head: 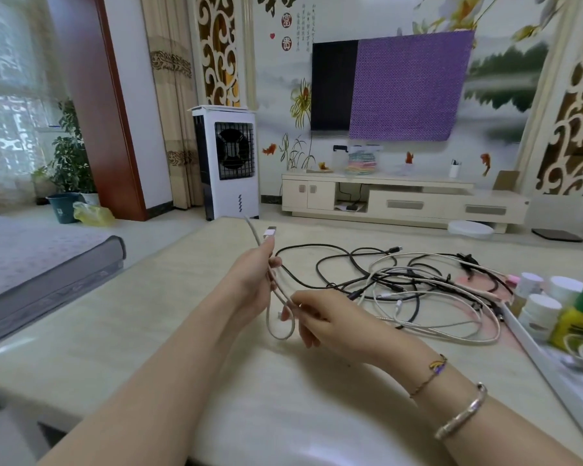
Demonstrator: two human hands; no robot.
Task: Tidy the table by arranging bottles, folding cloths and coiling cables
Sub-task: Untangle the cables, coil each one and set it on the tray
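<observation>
White braided USB cable [276, 307] is looped above the table [149, 314] because your left hand [253, 284] grips the gathered strands while your right hand [320, 317] pinches the next loop, tangled cables [417, 284] just beyond.

Legible text appeared on the wall mural [485, 79] only, at upper centre of the frame. Two red seals read 富 [286, 19] and 貴 [286, 43]. The small calligraphy columns [305, 26] beside them were too blurred to read.
</observation>
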